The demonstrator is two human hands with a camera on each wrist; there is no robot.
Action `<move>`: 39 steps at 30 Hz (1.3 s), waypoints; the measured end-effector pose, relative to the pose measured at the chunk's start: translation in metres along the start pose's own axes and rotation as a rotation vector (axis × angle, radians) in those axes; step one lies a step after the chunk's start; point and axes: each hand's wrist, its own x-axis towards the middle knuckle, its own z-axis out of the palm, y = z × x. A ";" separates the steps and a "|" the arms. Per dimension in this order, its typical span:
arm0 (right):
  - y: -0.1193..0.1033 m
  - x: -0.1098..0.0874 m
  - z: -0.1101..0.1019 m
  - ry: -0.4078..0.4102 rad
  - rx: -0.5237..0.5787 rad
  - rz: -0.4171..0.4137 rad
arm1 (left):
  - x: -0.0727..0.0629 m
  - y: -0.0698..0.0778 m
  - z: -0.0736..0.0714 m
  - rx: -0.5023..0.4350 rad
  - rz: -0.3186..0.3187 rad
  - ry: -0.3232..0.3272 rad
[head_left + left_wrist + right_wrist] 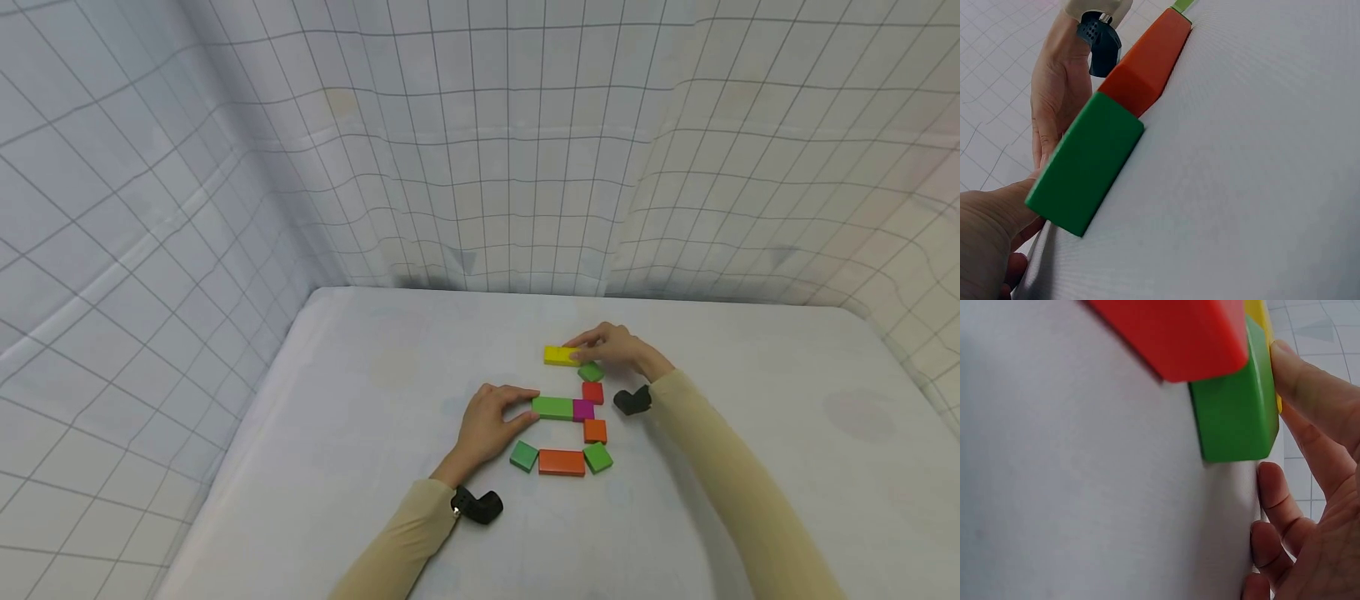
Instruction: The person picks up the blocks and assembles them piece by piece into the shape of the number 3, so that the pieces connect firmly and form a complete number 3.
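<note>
My left hand (487, 423) pinches the left end of a long light-green block (552, 407) between thumb and fingers. A magenta block (583, 410) touches that block's right end. Farther back, my right hand (613, 345) holds a yellow block (558, 356) near its right end, thumb on the near side. A small green block (591, 372) sits just below the yellow one, with a red block (592, 392) under it. In the right wrist view the thumb and fingers of my right hand (1319, 487) stand around the yellow block (1262, 315), mostly hidden behind the green block (1235, 412).
Nearer me lie an orange block (595, 431), a green block (597, 457), a long orange-red block (562, 462) and a teal-green block (524, 456). Together the blocks outline a 3-like figure on the white table (360, 400). Grid-patterned cloth (480, 167) rises behind.
</note>
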 end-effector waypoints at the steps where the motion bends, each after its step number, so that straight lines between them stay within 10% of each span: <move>1: 0.001 0.000 0.000 0.003 -0.005 0.003 | 0.000 0.000 0.000 -0.001 0.001 0.001; 39: 0.004 -0.008 0.001 0.020 -0.006 0.029 | 0.000 0.001 0.000 -0.007 -0.001 -0.003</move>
